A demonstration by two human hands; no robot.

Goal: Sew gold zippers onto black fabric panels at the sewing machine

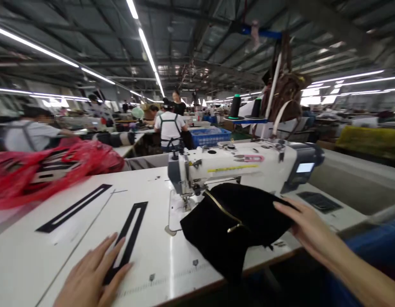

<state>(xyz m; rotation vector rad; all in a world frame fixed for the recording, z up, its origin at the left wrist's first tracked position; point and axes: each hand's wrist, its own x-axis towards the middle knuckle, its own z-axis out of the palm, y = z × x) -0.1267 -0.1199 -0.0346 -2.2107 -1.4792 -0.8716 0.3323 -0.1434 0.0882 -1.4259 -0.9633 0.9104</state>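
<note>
My left hand (91, 273) lies spread on the white table, its fingers over the lower end of a black slotted strip (133, 226). Another black strip with a long slot (74, 208) lies farther left. At the right, my right hand (307, 224) grips the edge of a black fabric piece (258, 213) between thumb and fingers. A gold zipper (221, 207) runs across this piece, its pull towards me. The fabric rests on the table beside the needle area of a white sewing machine (226, 164), and one corner hangs over the front edge.
Red plastic wrap (88, 157) with strips in it bulges at the left. Thread cones (236, 106) stand on a holder behind the machine. A brown bag (285, 98) hangs at the right. A blue crate (211, 136) and several people working are farther back.
</note>
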